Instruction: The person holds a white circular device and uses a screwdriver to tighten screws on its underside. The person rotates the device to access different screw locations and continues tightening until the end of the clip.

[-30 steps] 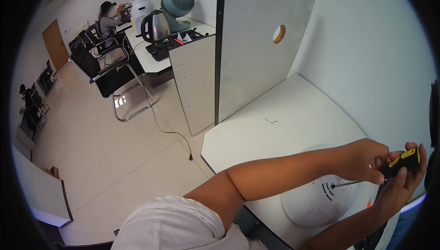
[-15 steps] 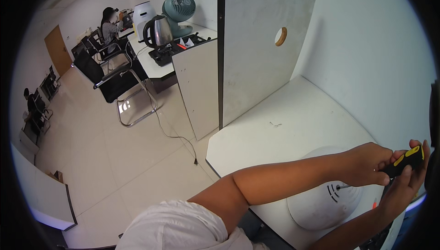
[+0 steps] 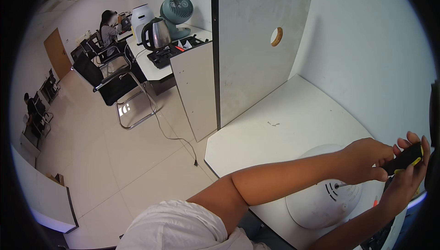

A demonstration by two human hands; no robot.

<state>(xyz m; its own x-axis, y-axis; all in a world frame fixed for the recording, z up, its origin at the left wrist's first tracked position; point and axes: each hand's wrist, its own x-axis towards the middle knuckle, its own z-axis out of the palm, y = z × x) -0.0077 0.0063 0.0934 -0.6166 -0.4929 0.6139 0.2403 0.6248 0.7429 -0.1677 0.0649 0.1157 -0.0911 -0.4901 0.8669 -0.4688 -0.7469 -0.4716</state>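
Observation:
My left hand closes around the front of a screwdriver with a black and yellow handle. At the handle's rear, the fingers of my right hand wrap it from below and behind. The metal shaft runs down to the left, its tip at a small hole in a white dome-shaped housing. Dark curved slots lie beside that hole. The housing rests on the white table, partly covered by my left forearm. A small red-orange object shows beside my right forearm.
A grey partition panel with a round hole stands at the table's far side. Beyond it, a kettle, a green fan and a black tool case share another desk. A black chair and a loose power cord are left. A person sits further back.
The screwdriver handle has turned about its length, so its yellow patches now face lower. My right fingers have shifted on it. My left hand keeps its hold, and the housing stays in place.

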